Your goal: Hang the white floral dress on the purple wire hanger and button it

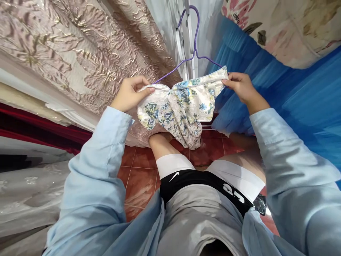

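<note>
A white garment with a blue, green and yellow floral print (183, 106) is draped on a purple hanger (195, 42); its exact kind does not show. Between thumb and fingers, my left hand (131, 93) pinches the garment's upper left edge near the hanger's left arm. My right hand (241, 85) grips the upper right corner, where the hanger's right end goes behind the cloth. The top edge stretches between both hands and dips in the middle. Below it the fabric falls in folds above my knees.
The hanger's hook is at a white metal rack (188, 35). Pink embossed fabric (80, 53) hangs at left, with blue sheer fabric (293, 96) and floral cloth (287, 32) at right. Red floor tiles (138, 177) lie below. A dark red cloth (42, 124) is farther left.
</note>
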`<state>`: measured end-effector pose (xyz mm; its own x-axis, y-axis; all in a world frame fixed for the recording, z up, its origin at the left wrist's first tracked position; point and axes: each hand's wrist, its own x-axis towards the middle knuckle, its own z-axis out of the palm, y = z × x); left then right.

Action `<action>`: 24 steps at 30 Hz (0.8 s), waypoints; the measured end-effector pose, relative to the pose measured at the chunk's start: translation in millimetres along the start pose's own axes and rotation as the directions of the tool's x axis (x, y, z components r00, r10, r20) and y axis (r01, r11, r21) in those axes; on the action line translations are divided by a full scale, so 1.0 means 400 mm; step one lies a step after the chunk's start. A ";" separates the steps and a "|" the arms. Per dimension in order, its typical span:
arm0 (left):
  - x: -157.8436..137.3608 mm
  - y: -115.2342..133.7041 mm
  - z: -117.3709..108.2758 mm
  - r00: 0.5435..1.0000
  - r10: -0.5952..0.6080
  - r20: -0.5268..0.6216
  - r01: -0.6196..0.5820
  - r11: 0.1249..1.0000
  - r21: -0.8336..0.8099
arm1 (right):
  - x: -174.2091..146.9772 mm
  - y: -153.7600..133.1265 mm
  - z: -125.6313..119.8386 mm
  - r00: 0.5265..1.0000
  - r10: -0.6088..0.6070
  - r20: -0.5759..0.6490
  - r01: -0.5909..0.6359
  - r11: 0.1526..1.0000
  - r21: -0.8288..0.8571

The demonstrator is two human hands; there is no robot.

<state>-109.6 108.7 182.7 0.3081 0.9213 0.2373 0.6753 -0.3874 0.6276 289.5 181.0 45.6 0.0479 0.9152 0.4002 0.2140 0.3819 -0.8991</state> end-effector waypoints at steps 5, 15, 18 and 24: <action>0.009 0.046 -0.028 0.988 0.152 -0.040 -0.131 0.934 0.332 | -0.077 -0.033 -0.031 0.998 0.053 -0.038 -0.045 0.980 0.195; 0.139 0.056 -0.040 0.996 -0.046 0.071 0.044 0.999 0.020 | -0.138 -0.072 -0.056 0.952 0.296 -0.079 -0.267 0.929 0.255; 0.130 0.023 -0.016 0.963 -0.250 0.100 0.269 0.912 -0.310 | -0.116 -0.075 -0.057 0.944 0.325 -0.058 -0.299 0.917 0.265; 0.070 -0.078 0.028 0.892 -0.434 0.128 0.373 0.546 -0.750 | -0.085 -0.065 -0.062 0.959 0.275 -0.066 -0.254 0.941 0.223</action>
<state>-114.8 146.1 161.5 0.0674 0.9855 -0.1557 -0.0189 0.1573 0.9874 306.6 136.5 59.7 0.1687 0.9744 0.1486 -0.0281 0.1554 -0.9874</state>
